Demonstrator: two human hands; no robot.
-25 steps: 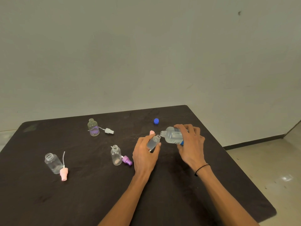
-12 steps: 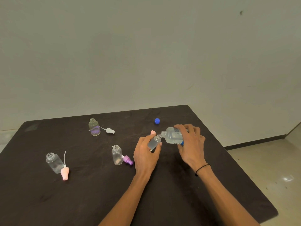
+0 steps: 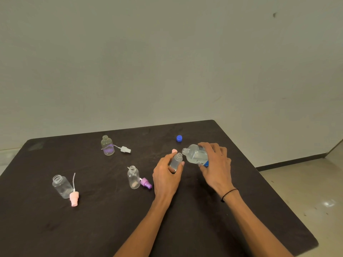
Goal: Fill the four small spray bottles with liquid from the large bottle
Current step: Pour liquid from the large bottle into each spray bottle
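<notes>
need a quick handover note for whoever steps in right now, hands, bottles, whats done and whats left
Left hand grips a small spray bottle, uncapped, near table centre.
Right hand holds the large bottle tipped, its open mouth right by the small bottle's neck. No stream is visible; fill level is hard to judge.
Its blue cap lies on the table behind the hands.
Three other small bottles stand open with their spray tops beside them: far one, middle one, near-left one. They look empty.
Left: finish this pour, fill the other three, refit the tops.

4 sm spray bottles (image 3: 107, 145) (image 3: 133, 177) (image 3: 62, 186) (image 3: 176, 161), 1 lg bottle (image 3: 195, 154), 1 blue cap (image 3: 179, 138).
</notes>
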